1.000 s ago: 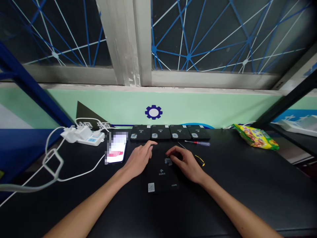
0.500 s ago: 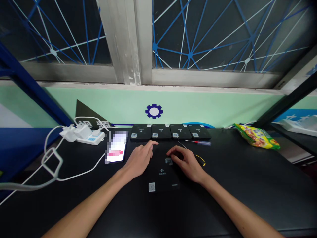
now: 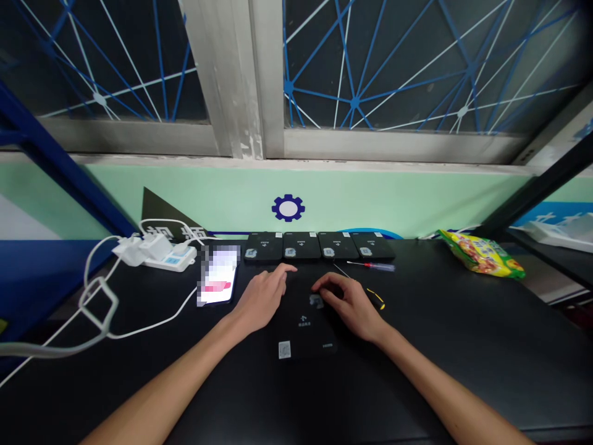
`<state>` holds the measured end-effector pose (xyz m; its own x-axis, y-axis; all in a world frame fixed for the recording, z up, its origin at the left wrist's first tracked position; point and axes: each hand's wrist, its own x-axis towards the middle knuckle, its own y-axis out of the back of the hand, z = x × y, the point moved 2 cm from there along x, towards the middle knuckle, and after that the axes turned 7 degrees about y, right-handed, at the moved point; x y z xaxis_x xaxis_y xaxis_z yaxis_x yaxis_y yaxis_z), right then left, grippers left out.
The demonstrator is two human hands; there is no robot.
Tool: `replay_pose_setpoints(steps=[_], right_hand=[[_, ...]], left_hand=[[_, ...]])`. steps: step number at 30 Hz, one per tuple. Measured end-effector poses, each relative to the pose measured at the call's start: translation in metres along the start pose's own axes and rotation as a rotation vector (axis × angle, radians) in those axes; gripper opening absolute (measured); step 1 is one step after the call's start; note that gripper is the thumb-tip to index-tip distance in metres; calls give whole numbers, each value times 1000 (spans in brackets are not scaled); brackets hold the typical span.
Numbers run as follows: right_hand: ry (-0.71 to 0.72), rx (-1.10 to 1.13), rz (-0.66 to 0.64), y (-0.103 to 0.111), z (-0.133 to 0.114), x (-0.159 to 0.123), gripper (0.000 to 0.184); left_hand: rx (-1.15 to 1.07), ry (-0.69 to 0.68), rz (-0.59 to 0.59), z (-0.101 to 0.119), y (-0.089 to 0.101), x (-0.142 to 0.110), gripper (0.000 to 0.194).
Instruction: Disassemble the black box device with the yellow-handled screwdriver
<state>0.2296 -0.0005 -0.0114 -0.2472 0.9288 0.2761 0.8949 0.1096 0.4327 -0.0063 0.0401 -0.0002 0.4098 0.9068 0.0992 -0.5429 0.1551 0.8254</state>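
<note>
A flat black set-top box (image 3: 301, 337) lies on the black table in front of me, with a QR label (image 3: 284, 350) at its near left corner and a shiny sticker (image 3: 316, 301) near its far right. My left hand (image 3: 264, 296) rests at the box's left far side, index finger stretched out and the other fingers loosely bent. Above the sticker's far edge, my right hand (image 3: 347, 303) has thumb and index finger close together. Whatever may be between those fingertips is hidden. A yellow-and-black handled screwdriver (image 3: 375, 299) lies partly behind my right hand.
Several similar black boxes (image 3: 301, 245) stand in a row along the wall. A second screwdriver (image 3: 375, 267) lies before them. Left are a lit phone (image 3: 217, 284), a power strip (image 3: 171, 258) and white cables (image 3: 143, 334). A yellow-green snack bag (image 3: 482, 254) lies right.
The near end of the set-top box has shifted very slightly to the right. Both hands look almost the same as before.
</note>
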Motion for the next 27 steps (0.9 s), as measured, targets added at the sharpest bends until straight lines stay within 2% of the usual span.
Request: replay_pose_setpoints(steps=[27], right_hand=[[1, 55, 8, 0, 7, 0, 19]], left_hand=[[20, -20, -6, 0, -1, 0, 44]])
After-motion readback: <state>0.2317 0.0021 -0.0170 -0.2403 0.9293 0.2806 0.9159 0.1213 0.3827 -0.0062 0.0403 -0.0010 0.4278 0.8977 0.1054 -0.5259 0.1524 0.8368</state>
